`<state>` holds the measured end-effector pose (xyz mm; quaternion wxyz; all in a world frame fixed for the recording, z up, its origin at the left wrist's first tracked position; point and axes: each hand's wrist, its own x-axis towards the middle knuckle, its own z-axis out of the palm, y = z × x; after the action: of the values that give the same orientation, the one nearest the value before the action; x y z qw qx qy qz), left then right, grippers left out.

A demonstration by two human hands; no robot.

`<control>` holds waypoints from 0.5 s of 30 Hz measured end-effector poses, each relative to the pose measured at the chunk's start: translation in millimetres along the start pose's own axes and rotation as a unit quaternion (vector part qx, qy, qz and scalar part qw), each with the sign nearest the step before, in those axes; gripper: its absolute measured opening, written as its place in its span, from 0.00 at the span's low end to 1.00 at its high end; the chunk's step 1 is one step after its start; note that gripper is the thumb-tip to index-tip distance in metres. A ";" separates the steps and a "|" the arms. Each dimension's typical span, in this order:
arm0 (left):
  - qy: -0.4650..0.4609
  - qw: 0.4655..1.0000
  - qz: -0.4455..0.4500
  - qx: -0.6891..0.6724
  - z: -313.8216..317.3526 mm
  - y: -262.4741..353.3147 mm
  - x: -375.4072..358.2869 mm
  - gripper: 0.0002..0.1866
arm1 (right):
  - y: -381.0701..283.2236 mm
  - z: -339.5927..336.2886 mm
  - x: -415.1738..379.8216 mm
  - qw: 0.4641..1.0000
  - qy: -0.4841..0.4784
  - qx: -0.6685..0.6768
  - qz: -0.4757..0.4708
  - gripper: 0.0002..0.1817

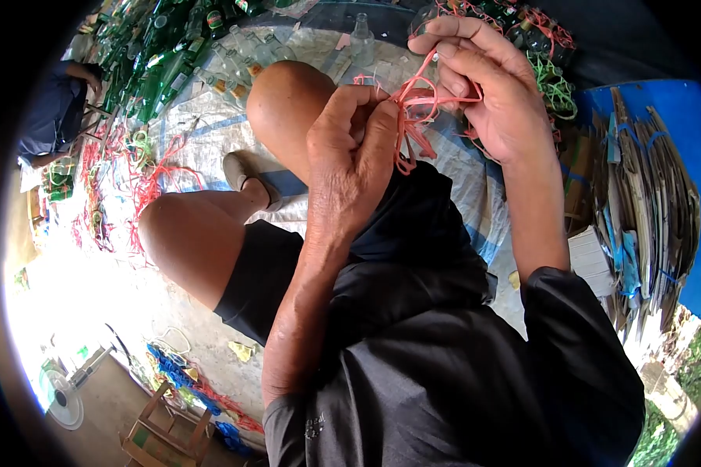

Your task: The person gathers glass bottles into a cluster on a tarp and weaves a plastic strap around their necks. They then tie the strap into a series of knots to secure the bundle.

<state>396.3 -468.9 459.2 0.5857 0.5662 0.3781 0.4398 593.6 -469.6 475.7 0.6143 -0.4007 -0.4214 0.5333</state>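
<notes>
My left hand is closed above my lap, its thumb and fingers pinching a tangled bunch of pink plastic string. Loops and loose ends of the string hang out past the thumb. To the right and a little higher is my right hand, fingers bent. One strand runs up from the bunch to its thumb and index finger, and another stretches across to its palm side. Where the strand ends between those fingertips is partly hidden.
Many green glass bottles lie piled at the upper left, with clear bottles nearby. Red string litters the floor. Flattened cardboard is stacked at right. A wooden chair and fan are lower left. Another person sits at far left.
</notes>
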 end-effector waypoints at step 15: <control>0.101 0.986 -0.012 -0.134 -16.9 1.7 -16.8 0.07 | -4.9 32.0 -11.7 0.940 0.104 -0.256 -0.200 0.10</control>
<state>374.8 -479.1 458.8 0.6201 0.4308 0.3796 0.5346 564.0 -480.4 489.6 0.6255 -0.5051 -0.5490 0.2283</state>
